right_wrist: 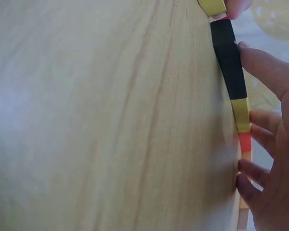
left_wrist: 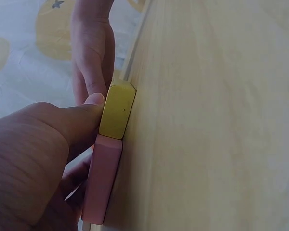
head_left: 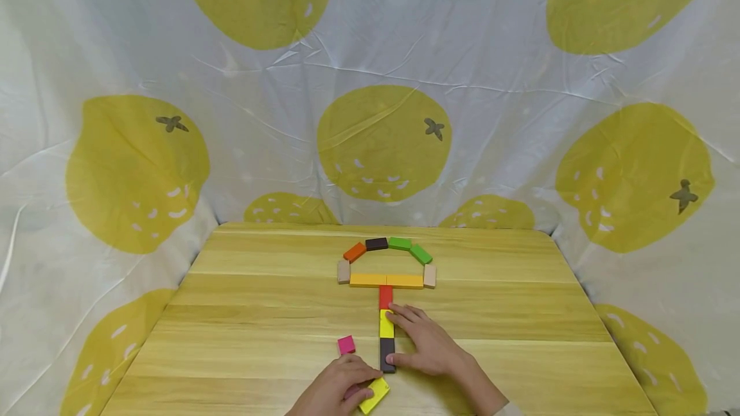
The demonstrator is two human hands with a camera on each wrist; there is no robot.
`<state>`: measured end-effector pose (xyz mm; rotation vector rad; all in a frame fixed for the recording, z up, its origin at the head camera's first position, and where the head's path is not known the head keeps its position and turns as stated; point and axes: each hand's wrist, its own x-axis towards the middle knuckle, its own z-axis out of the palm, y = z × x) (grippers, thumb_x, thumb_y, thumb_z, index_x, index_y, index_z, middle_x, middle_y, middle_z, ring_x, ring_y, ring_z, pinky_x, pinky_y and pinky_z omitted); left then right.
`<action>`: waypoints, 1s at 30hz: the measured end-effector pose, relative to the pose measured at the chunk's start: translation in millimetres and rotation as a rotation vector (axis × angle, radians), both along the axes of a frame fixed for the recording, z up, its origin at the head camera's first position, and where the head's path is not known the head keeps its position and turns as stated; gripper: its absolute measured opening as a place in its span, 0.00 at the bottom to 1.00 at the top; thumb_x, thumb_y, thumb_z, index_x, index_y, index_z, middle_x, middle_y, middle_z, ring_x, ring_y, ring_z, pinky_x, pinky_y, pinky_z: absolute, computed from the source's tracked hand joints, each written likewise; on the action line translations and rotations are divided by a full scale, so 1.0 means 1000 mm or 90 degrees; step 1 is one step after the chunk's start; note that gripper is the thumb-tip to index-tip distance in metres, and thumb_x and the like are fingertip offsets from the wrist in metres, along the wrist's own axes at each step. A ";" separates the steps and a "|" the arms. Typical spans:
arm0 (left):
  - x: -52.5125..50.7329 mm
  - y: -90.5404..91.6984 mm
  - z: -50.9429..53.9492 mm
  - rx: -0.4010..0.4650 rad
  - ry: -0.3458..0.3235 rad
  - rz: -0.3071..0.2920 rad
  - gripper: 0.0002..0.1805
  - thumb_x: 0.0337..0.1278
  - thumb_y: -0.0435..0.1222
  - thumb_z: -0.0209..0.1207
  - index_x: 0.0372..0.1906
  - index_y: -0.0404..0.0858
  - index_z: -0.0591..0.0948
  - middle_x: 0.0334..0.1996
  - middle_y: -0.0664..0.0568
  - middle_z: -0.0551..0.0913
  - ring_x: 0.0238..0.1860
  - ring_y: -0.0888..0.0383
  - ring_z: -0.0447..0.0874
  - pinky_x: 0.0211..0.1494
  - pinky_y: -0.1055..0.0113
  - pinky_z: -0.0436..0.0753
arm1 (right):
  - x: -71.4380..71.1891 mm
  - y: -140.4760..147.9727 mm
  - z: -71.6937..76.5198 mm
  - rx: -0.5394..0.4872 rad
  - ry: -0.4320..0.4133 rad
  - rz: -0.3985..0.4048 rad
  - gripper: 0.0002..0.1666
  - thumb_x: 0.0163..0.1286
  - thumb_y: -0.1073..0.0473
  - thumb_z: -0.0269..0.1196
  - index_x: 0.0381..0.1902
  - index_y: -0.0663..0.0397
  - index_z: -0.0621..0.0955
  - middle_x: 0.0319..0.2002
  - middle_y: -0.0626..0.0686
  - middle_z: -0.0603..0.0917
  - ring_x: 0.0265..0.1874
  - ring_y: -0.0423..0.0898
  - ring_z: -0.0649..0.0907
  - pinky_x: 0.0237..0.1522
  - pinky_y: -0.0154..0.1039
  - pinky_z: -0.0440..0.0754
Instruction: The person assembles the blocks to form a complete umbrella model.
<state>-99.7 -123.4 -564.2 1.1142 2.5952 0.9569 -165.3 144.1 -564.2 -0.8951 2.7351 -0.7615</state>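
Note:
My left hand (head_left: 338, 385) pinches a yellow block (head_left: 376, 397) between thumb and fingers, just below a straight column of blocks. In the left wrist view, a pink block (left_wrist: 102, 178) lies end to end with that yellow one, partly behind the fingers. My right hand (head_left: 430, 346) rests along the column's right side, fingers spread and loosely extended. Its thumb touches the black block (head_left: 387, 355); fingertips touch the yellow block (head_left: 386, 324) above and lie near the red block (head_left: 385, 298). A magenta block (head_left: 345, 345) sits beyond the left hand.
Above the column, two orange-yellow blocks (head_left: 370, 280) form a bar. Beige blocks (head_left: 343, 272) flank it, and an orange block (head_left: 354, 251), a dark block (head_left: 376, 244) and green blocks (head_left: 399, 244) arch over it. A lemon-print cloth (head_left: 491, 140) surrounds the wooden table (head_left: 243, 326).

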 end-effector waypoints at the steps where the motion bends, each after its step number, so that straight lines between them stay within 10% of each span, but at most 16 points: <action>1: 0.000 0.000 0.000 -0.001 0.000 0.002 0.18 0.75 0.47 0.58 0.61 0.48 0.85 0.50 0.70 0.86 0.53 0.69 0.79 0.60 0.60 0.81 | 0.000 0.000 0.000 0.000 0.001 0.000 0.48 0.67 0.29 0.65 0.78 0.43 0.68 0.80 0.46 0.63 0.78 0.59 0.64 0.70 0.66 0.71; 30: 0.000 0.007 0.003 -0.019 -0.070 0.072 0.18 0.72 0.49 0.60 0.60 0.50 0.86 0.49 0.71 0.85 0.52 0.70 0.81 0.61 0.54 0.82 | 0.001 0.001 0.000 -0.016 -0.017 0.002 0.48 0.68 0.30 0.64 0.78 0.44 0.68 0.80 0.48 0.63 0.78 0.61 0.63 0.70 0.68 0.70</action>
